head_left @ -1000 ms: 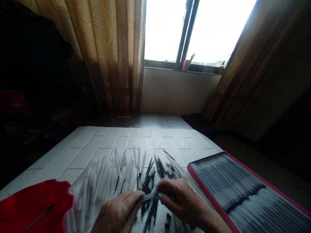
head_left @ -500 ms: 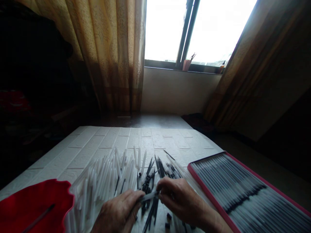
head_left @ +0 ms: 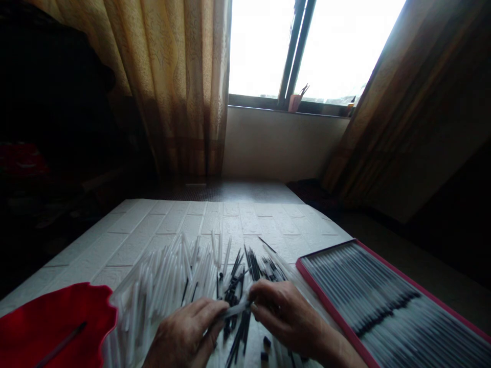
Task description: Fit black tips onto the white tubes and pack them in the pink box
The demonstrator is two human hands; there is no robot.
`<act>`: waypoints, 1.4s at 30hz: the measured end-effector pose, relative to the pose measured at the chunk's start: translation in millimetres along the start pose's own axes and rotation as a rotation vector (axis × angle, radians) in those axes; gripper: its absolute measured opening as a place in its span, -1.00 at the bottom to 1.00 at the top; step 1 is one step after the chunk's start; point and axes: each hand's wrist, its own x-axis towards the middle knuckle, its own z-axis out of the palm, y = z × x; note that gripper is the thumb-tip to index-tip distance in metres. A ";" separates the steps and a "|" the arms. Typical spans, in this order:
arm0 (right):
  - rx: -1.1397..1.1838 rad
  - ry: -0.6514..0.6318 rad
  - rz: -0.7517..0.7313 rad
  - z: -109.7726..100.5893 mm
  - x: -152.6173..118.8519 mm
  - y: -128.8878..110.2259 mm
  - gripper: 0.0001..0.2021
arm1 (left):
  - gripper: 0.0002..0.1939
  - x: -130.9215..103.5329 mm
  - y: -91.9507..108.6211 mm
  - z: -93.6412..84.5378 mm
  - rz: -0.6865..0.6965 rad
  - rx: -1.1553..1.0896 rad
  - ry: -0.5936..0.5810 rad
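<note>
My left hand [head_left: 188, 329] is closed on one end of a translucent plastic tube [head_left: 235, 309]. At its other end, my right hand [head_left: 282, 314] pinches with thumb and forefinger; whatever small part sits there is hidden by the fingers. Below and beyond the hands lies a pile of thin black sticks [head_left: 240, 332], some with pointed tips. Many clear tubes [head_left: 164, 281] are spread left of that pile. Small black caps [head_left: 264, 355] lie just under my right wrist.
A red scalloped bowl [head_left: 95, 306] with one filled tube in it stands at left. At right, a pink-rimmed tray [head_left: 307, 271] holds rows of filled tubes. The white brick-patterned table top [head_left: 245, 222] reaches back toward the window wall.
Both hands keep nearly the same place, still on the tube. My right hand has shifted very slightly to the right.
</note>
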 end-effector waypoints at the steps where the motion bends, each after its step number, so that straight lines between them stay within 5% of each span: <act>1: 0.002 0.008 -0.003 -0.9 -0.1 -0.3 -0.90 | -0.80 0.3 0.5 -0.6 -0.007 0.003 -0.006; 7: 0.037 0.027 0.002 -2.9 0.4 -1.4 -0.88 | -0.81 2.4 5.0 -4.1 -0.069 0.008 -0.053; 19: 0.032 0.210 0.035 -9.0 4.2 10.7 -0.85 | -0.71 -5.0 -6.2 -2.9 -0.112 -0.126 0.071; 28: -0.308 0.135 -0.051 8.2 6.3 22.1 -0.80 | -0.77 -0.8 0.2 -0.9 -0.135 -0.269 0.066; 33: -0.488 0.051 0.029 11.4 9.5 23.1 -0.68 | -0.77 -5.5 -0.9 6.1 -0.167 -0.367 0.020; 42: -0.540 0.009 0.085 18.2 12.6 24.7 -0.77 | -0.61 -11.6 -3.1 11.6 -0.225 -0.195 -0.054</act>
